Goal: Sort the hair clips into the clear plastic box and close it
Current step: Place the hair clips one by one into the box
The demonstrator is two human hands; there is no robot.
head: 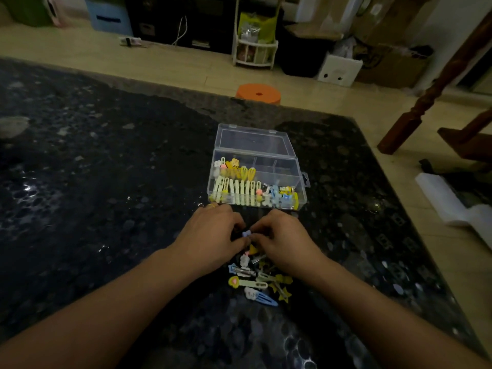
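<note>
The clear plastic box point(298, 179) stands open on the dark stone table point(106, 182), its lid point(253, 141) tipped back. Pale yellow, orange and blue clips fill its left and front compartments. Just in front of the box, my left hand point(213, 235) and my right hand point(282, 238) meet over a small light-blue clip point(246, 233), fingertips of both pinched on it. Below the hands lies a loose pile of hair clips point(261, 282) in yellow, blue and white, partly hidden by my fingers.
The table's right edge runs diagonally close to the box. Beyond the far edge stands an orange stool point(258, 93). A white foam piece point(452, 201) lies on the floor at the right, near a wooden furniture leg point(415, 113).
</note>
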